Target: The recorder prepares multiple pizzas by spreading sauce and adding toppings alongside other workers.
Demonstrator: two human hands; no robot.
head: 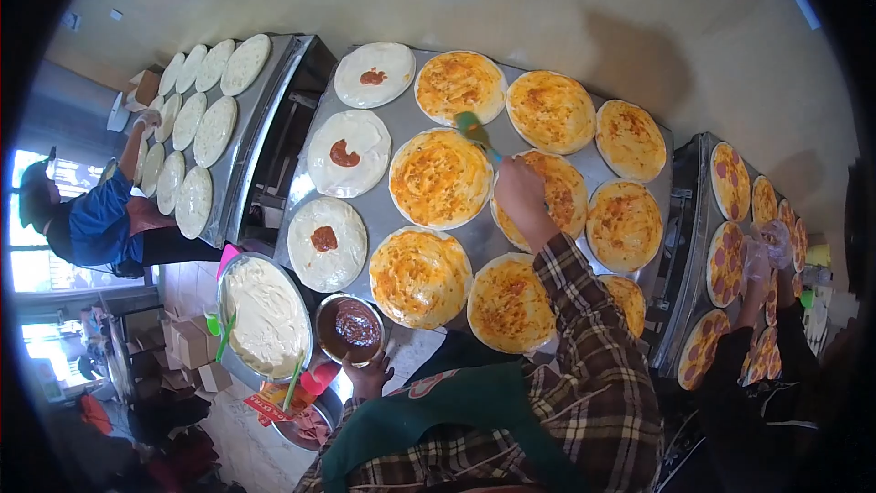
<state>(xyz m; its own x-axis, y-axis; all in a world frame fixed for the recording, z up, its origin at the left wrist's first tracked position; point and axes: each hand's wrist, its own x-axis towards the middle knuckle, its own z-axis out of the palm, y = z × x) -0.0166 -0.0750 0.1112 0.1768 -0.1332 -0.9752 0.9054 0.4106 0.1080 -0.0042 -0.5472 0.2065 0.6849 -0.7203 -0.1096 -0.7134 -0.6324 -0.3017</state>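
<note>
My right hand grips the blue handle of a spatula. The spatula's green head is over the gap between sauced pizza bases, near the far one and a nearer one. With my left hand I hold the near rim of a metal bowl of red sauce. Three pale bases at the left carry a cream-coloured spread and a dab of red sauce, among them the middle one. Orange-red sauce is spread over the several other bases on the metal table.
A large basin of cream-coloured spread stands at the table's left corner. Plain bases lie on the left table, where a person in blue reaches. Gloved hands work over topped pizzas at the right. Cardboard boxes sit on the floor.
</note>
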